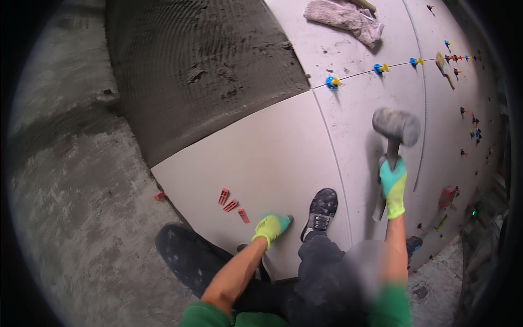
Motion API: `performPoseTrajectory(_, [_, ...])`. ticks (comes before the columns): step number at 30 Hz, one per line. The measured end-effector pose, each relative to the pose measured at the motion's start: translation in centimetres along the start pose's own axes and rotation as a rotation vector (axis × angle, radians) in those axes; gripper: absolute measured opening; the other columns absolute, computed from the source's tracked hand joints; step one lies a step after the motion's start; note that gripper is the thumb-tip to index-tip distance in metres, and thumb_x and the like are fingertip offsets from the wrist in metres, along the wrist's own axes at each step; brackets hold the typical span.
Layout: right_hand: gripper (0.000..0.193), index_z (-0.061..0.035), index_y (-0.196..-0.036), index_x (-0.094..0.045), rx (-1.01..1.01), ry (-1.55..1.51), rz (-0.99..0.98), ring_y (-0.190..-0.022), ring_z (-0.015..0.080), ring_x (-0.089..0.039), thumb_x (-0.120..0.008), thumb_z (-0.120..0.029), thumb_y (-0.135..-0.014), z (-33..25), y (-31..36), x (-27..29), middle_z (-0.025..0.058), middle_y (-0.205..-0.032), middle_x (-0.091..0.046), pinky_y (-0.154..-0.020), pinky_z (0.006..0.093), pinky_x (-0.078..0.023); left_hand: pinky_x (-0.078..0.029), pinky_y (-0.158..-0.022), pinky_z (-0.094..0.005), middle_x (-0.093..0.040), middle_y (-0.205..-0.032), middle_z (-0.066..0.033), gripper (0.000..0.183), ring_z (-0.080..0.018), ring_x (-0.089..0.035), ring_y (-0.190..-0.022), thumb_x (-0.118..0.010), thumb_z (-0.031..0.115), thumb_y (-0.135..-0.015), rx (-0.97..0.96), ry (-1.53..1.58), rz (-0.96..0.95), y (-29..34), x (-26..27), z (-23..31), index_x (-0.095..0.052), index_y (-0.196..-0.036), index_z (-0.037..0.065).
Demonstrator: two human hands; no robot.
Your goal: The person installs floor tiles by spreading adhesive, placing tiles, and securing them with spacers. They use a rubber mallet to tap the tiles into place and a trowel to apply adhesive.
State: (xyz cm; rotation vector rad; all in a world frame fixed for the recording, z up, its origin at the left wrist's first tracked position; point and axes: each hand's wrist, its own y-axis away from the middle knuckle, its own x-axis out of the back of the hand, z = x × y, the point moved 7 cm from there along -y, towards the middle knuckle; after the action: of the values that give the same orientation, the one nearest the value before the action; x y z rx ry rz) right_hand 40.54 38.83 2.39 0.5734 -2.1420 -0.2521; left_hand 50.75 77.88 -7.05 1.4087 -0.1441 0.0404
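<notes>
My right hand point(394, 185), in a yellow-green and teal glove, grips the handle of a rubber mallet point(396, 126). The mallet's dark, whitish-stained head is raised above the pale tiles, its handle pointing back toward me. My left hand point(272, 226), gloved alike, rests low on the large pale tile point(261, 147) with its fingers curled in. What they hold, if anything, is hidden. Several red plastic wedges point(231, 205) lie on this tile, left of that hand. My shoe point(321, 211) stands on the tile between my two hands.
Beyond the tile lies combed grey adhesive point(207, 71). Blue and yellow levelling clips point(332, 83) stand along the joint at right. A stained cloth point(346, 20) lies at the far side, a brush point(445, 70) at far right. Rough concrete floor point(81, 207) borders the left.
</notes>
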Motion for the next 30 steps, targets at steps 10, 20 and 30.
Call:
performPoseTrajectory(10, [0.018,-0.0027,-0.100,-0.062,-0.232,-0.097,-0.380,-0.048,0.0061,-0.046,-0.066,-0.020,-0.097,4.6,11.7,-4.5,-0.0035,-0.062,-0.051,-0.044,0.0269,-0.036,-0.059,-0.069,-0.0454,-0.075,-0.092,-0.0214,0.024,-0.0349,-0.075,-0.084,-0.055,0.013,-0.087,0.086,-1.002,0.584,9.6,37.6,-10.7,-0.079,-0.086,0.006])
performPoseTrajectory(20, [0.018,-0.0015,-0.104,-0.065,-0.266,-0.088,-0.322,-0.049,0.0053,-0.046,-0.066,-0.018,-0.096,4.2,12.3,-1.9,-0.0036,-0.063,-0.052,-0.045,0.0259,-0.037,-0.056,-0.088,-0.0474,-0.073,-0.114,-0.0199,0.032,-0.0364,-0.072,-0.105,-0.054,0.017,-0.090,0.403,-0.790,0.373,2.8,31.4,-25.1,-0.078,-0.108,0.006])
performPoseTrajectory(30, [0.014,0.0002,-0.096,-0.064,-0.347,-0.039,-0.284,-0.052,0.0168,-0.059,-0.066,-0.012,-0.089,2.8,12.8,-3.1,0.0046,-0.063,-0.062,-0.052,0.0334,-0.046,-0.056,-0.081,-0.0500,-0.071,-0.100,-0.0255,0.029,-0.0423,-0.071,-0.095,-0.056,0.018,-0.086,0.433,-0.515,0.580,3.6,29.6,-26.9,-0.078,-0.094,0.001])
